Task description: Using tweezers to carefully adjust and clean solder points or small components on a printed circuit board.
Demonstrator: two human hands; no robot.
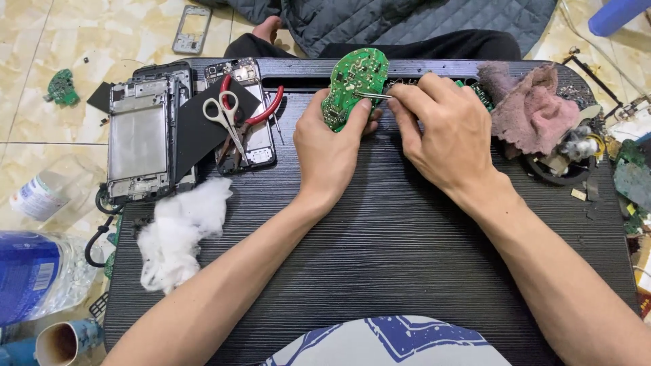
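My left hand [329,146] grips the board [354,87]; my right hand [444,132] pinches tweezers [373,96] on it, work unfinished.

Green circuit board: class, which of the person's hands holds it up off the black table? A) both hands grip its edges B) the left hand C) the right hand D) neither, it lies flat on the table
B: the left hand grips the green circuit board from below, while the right hand holds thin metal tweezers to it.
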